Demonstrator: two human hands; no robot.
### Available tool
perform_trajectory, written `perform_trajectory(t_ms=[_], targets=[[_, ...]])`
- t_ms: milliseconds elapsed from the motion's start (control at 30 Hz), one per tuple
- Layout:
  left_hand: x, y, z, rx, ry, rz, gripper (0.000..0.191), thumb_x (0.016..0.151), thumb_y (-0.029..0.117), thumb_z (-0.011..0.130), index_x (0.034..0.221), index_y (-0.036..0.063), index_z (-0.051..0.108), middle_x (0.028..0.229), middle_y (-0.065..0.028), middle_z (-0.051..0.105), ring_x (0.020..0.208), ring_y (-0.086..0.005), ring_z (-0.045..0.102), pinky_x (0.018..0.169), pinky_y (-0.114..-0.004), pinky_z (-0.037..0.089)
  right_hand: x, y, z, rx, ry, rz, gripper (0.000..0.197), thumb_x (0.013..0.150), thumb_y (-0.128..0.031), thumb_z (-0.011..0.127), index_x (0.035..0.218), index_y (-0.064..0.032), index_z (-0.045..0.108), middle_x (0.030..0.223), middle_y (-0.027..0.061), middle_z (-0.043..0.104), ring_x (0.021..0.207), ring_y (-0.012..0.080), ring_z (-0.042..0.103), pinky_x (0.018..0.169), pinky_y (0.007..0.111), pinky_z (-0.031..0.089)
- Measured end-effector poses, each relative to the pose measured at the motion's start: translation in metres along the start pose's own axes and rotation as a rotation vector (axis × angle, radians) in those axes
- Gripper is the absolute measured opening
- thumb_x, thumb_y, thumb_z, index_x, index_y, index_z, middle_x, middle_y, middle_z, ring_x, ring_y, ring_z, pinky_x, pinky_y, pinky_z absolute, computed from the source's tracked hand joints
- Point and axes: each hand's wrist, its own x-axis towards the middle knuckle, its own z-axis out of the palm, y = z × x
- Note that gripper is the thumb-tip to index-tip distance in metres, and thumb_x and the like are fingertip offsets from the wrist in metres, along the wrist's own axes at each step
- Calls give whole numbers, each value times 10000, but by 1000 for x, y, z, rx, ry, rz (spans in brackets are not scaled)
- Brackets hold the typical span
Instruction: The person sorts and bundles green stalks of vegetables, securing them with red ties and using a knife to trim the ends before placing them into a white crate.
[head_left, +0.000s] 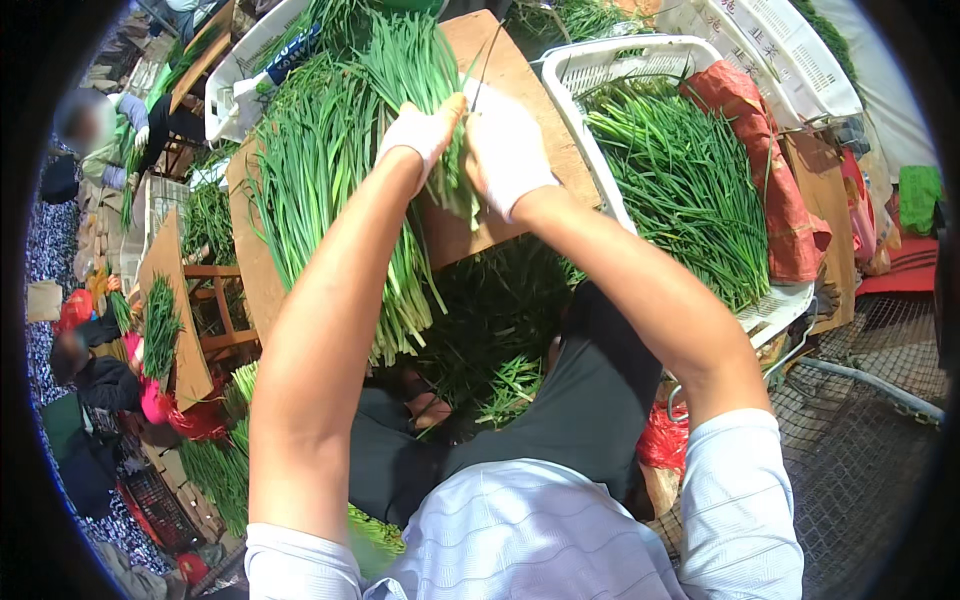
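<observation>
My left hand (424, 139), in a white glove that leaves the fingertips bare, is closed around a bunch of garlic chives (420, 64), leaves pointing away from me and stem ends towards me. Just right of it, my right hand (506, 142), in a similar white glove, has its thumb and fingers together at a single dark, thin leaf (486, 64) that sticks up from them. Beneath both hands is a wooden board (555, 112). A large pile of garlic chives (315, 157) lies on the board's left part, its pale stem ends hanging over the near edge.
A white plastic crate (626, 56) full of chives, with a red woven sack (765, 172) at its side, stands right of the board. Another white crate (221, 97) is behind left. Loose leaves (514, 382) lie below, between my legs. People work at far left, near more boards.
</observation>
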Motion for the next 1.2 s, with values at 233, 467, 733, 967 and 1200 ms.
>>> perform_trajectory(t_ms=[233, 467, 733, 967, 1200], targets=[[-13, 31, 26, 418, 120, -68, 1266, 643, 641, 790, 1596, 118, 143, 1386, -273, 537, 1265, -375, 567, 1012, -434, 501, -43, 32, -11, 121, 152, -236, 231, 920, -204, 558, 1074, -37, 593, 978, 143, 666, 953, 334, 650, 838, 461, 483], [-19, 34, 35, 426, 163, -89, 1232, 663, 552, 776, 1606, 158, 87, 1409, -259, 474, 1211, -370, 596, 997, -429, 509, -77, 57, -37, -47, 19, -67, 493, 869, -270, 668, 1316, -103, 544, 1011, 174, 631, 900, 354, 653, 817, 449, 511], [-45, 53, 65, 342, 213, 11, 1183, 690, 550, 760, 1592, 103, 138, 1392, -239, 457, 1250, -384, 544, 1002, -444, 495, -93, 69, -33, -62, -133, 135, 555, 914, -289, 604, 1403, -55, 490, 1056, 203, 647, 890, 341, 679, 804, 441, 545], [-51, 39, 57, 377, 199, -29, 1175, 699, 651, 739, 1595, 151, 167, 1424, -230, 448, 1233, -369, 568, 954, -473, 522, -108, 55, -50, -189, -251, 97, 553, 877, -315, 647, 1337, -32, 529, 922, 156, 696, 849, 322, 698, 775, 434, 550], [-45, -4, 4, 42, -73, 70, 946, 884, 716, 503, 1585, 138, 239, 1551, -246, 359, 1373, -375, 458, 1096, -459, 419, -107, 23, -83, 1, 77, 18, 435, 900, -347, 661, 1231, -68, 614, 987, 169, 688, 916, 360, 670, 800, 481, 522]])
